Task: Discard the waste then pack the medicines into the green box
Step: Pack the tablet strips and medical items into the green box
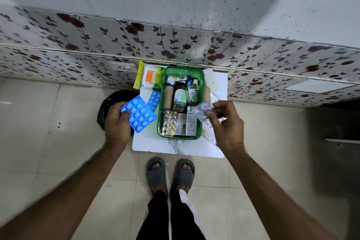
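Observation:
The green box [161, 103] stands on a small white table [155, 145] and holds bottles, rolls, a gold blister strip and a white carton. My left hand [116, 121] grips a blue blister pack [139, 114] just left of the box. A second blue blister strip [154, 99] lies on the table beside it. My right hand [224, 119] pinches a crumpled silver wrapper [202, 111] over the box's right rim. A yellow-green pack of cotton buds [149, 77] lies at the table's back left.
A black bin [109, 103] sits on the floor left of the table, partly hidden by my left hand. Silver foil [215, 97] and papers [209, 136] lie right of the box. A floral-patterned wall runs behind the table. My feet in grey slippers [169, 173] stand before it.

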